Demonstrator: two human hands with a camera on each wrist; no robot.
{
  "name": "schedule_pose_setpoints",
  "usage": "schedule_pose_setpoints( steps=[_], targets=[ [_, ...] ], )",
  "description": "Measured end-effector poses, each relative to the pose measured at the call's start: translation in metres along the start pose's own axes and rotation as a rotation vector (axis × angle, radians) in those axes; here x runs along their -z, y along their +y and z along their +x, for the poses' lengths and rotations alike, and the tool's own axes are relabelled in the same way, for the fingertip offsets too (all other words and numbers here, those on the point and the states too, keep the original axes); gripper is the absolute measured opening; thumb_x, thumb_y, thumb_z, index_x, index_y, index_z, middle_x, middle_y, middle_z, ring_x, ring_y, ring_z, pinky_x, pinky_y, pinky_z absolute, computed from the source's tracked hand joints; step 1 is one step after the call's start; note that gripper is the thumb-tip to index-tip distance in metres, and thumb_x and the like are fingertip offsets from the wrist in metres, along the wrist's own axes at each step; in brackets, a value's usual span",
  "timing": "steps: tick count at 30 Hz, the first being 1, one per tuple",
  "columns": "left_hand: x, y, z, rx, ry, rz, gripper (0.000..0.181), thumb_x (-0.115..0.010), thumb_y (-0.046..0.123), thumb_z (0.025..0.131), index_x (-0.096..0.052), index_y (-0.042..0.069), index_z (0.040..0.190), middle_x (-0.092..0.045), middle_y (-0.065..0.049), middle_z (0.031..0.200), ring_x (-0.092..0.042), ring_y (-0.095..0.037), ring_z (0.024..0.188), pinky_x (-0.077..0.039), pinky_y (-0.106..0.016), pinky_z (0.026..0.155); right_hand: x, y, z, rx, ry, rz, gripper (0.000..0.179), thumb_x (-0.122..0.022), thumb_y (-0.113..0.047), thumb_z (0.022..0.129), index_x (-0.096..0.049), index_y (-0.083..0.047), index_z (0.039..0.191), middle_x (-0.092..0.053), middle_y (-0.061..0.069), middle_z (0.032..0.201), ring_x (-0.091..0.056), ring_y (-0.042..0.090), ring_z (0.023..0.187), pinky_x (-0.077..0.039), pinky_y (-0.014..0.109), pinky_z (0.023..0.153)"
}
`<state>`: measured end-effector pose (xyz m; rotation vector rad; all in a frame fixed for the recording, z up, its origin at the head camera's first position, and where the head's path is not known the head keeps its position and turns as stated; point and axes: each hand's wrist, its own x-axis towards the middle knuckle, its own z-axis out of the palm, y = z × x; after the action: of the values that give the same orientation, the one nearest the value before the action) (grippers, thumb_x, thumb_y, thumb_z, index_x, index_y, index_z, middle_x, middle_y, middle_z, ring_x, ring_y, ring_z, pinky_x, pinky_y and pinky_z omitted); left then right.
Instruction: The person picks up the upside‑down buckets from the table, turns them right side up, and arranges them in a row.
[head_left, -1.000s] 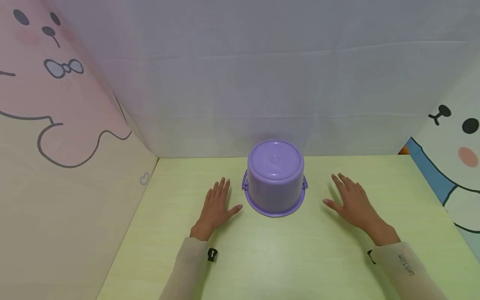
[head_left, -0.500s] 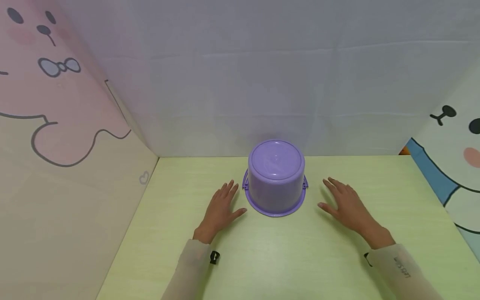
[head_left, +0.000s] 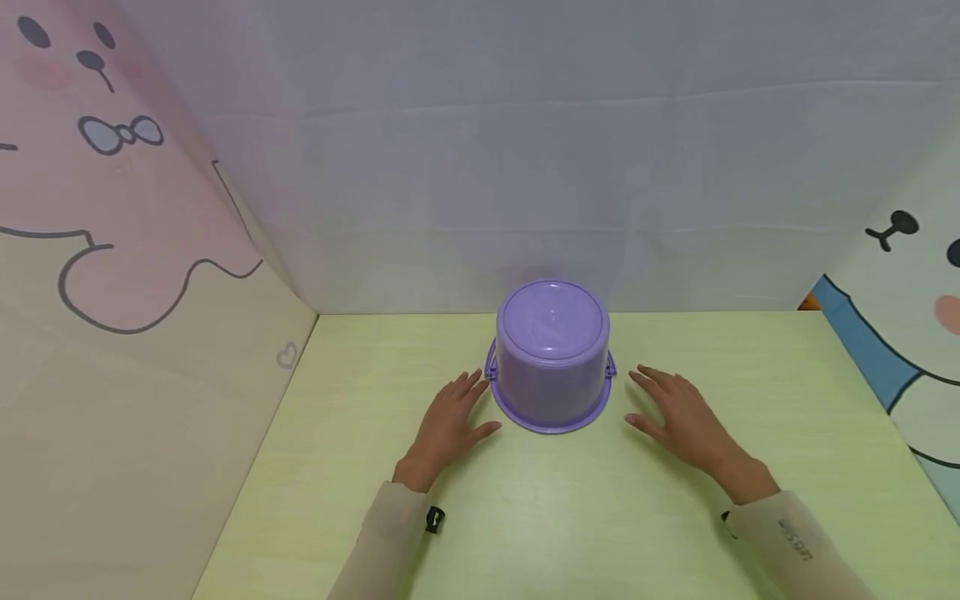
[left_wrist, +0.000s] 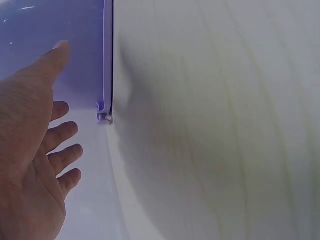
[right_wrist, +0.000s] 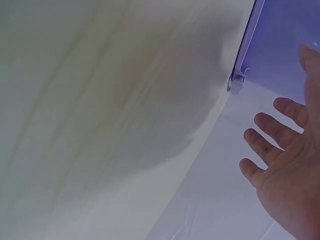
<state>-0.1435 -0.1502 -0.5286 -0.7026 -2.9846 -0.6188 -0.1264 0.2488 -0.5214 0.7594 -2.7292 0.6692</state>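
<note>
A purple plastic bucket (head_left: 551, 375) stands upside down on the pale yellow-green table (head_left: 555, 517), its flat base facing up and its rim on the tabletop. Its handle runs low around the far side, joined at lugs left and right. My left hand (head_left: 442, 429) is just left of the bucket, fingers spread and thumb toward its near side. On the other side my right hand (head_left: 690, 425) hovers a small gap away, fingers extended and slightly bent. Both wrist views show each hand, left (left_wrist: 30, 140) and right (right_wrist: 290, 165), holding nothing. What lies beneath the bucket is hidden.
A white cloth wall (head_left: 480, 183) rises close behind the bucket at the table's back edge. Panels with cartoon animals flank the table, a pink one (head_left: 142, 183) at left and a white-and-blue one (head_left: 907, 333) at right.
Both hands have moved inward toward the bucket, the left one rightward and the right one leftward, each also drawing slightly nearer to me. The bucket has stayed in place.
</note>
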Motion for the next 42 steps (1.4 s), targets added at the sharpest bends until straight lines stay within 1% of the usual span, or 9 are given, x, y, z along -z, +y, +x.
schedule_pose_setpoints(
  steps=[5, 9, 11, 18, 27, 29, 32, 36, 42],
  targets=[
    [-0.002, 0.004, 0.000, -0.051, 0.026, 0.018, 0.070, -0.082, 0.039, 0.094, -0.057, 0.005, 0.150, -0.051, -0.017, 0.159, -0.045, -0.041, 0.149, -0.034, -0.055, 0.124, -0.003, -0.004, -0.001, 0.020, 0.010, 0.005, 0.064, -0.084, -0.020, 0.089, -0.059, 0.005, 0.142, -0.059, 0.028, 0.144, -0.056, 0.052, 0.128, -0.040, 0.071, 0.108],
    [-0.003, 0.006, -0.001, -0.089, 0.054, 0.013, 0.068, -0.083, 0.036, 0.092, -0.060, 0.004, 0.147, -0.056, -0.017, 0.154, -0.049, -0.041, 0.145, -0.038, -0.055, 0.122, -0.005, -0.006, 0.000, 0.029, 0.011, 0.005, 0.061, -0.084, -0.019, 0.089, -0.061, 0.004, 0.140, -0.061, 0.027, 0.141, -0.058, 0.050, 0.127, -0.040, 0.072, 0.109],
    [-0.004, 0.007, -0.001, -0.101, 0.062, 0.009, 0.067, -0.084, 0.035, 0.092, -0.060, 0.004, 0.146, -0.058, -0.017, 0.152, -0.051, -0.042, 0.144, -0.038, -0.056, 0.121, -0.006, -0.008, 0.000, 0.037, 0.014, 0.005, 0.059, -0.085, -0.019, 0.088, -0.062, 0.004, 0.138, -0.062, 0.026, 0.140, -0.059, 0.050, 0.127, -0.040, 0.071, 0.109],
    [-0.010, 0.007, 0.000, -0.136, 0.085, 0.041, 0.062, -0.086, 0.033, 0.090, -0.065, 0.005, 0.141, -0.064, -0.013, 0.146, -0.057, -0.038, 0.138, -0.042, -0.053, 0.119, -0.011, -0.011, 0.002, 0.070, 0.027, -0.003, 0.055, -0.086, -0.017, 0.087, -0.066, 0.003, 0.134, -0.065, 0.024, 0.136, -0.061, 0.048, 0.124, -0.042, 0.070, 0.108],
    [-0.012, 0.010, -0.001, -0.193, 0.135, 0.022, 0.055, -0.089, 0.030, 0.087, -0.070, 0.003, 0.131, -0.069, -0.014, 0.136, -0.064, -0.034, 0.127, -0.050, -0.051, 0.111, -0.014, -0.017, 0.002, 0.094, 0.016, -0.006, 0.051, -0.086, -0.017, 0.087, -0.068, 0.002, 0.131, -0.067, 0.023, 0.133, -0.064, 0.045, 0.121, -0.047, 0.067, 0.104],
    [-0.013, 0.011, -0.001, -0.200, 0.139, 0.028, 0.053, -0.090, 0.029, 0.086, -0.071, 0.003, 0.129, -0.070, -0.014, 0.134, -0.065, -0.034, 0.126, -0.051, -0.050, 0.110, -0.015, -0.018, 0.003, 0.106, 0.024, -0.007, 0.050, -0.087, -0.016, 0.086, -0.069, 0.002, 0.130, -0.068, 0.022, 0.132, -0.065, 0.045, 0.120, -0.049, 0.066, 0.102],
    [-0.012, 0.013, -0.001, -0.202, 0.130, 0.037, 0.052, -0.089, 0.030, 0.087, -0.072, 0.004, 0.128, -0.070, -0.013, 0.134, -0.065, -0.033, 0.126, -0.051, -0.049, 0.110, -0.016, -0.019, 0.005, 0.123, 0.029, -0.001, 0.050, -0.087, -0.015, 0.086, -0.069, 0.001, 0.129, -0.069, 0.021, 0.131, -0.066, 0.043, 0.118, -0.050, 0.065, 0.101],
    [-0.013, 0.014, -0.001, -0.199, 0.115, 0.051, 0.051, -0.088, 0.031, 0.088, -0.072, 0.005, 0.128, -0.069, -0.013, 0.135, -0.064, -0.032, 0.127, -0.050, -0.048, 0.111, -0.017, -0.021, 0.006, 0.134, 0.021, 0.010, 0.049, -0.087, -0.015, 0.086, -0.069, -0.001, 0.130, -0.069, 0.020, 0.131, -0.066, 0.042, 0.118, -0.051, 0.064, 0.099],
    [-0.014, 0.016, -0.001, -0.199, 0.116, 0.061, 0.048, -0.089, 0.030, 0.087, -0.073, 0.005, 0.126, -0.069, -0.013, 0.135, -0.064, -0.033, 0.127, -0.050, -0.049, 0.112, -0.019, -0.024, 0.007, 0.159, 0.022, 0.014, 0.048, -0.087, -0.014, 0.086, -0.070, -0.001, 0.129, -0.070, 0.020, 0.130, -0.066, 0.043, 0.117, -0.053, 0.064, 0.098]
  ],
)
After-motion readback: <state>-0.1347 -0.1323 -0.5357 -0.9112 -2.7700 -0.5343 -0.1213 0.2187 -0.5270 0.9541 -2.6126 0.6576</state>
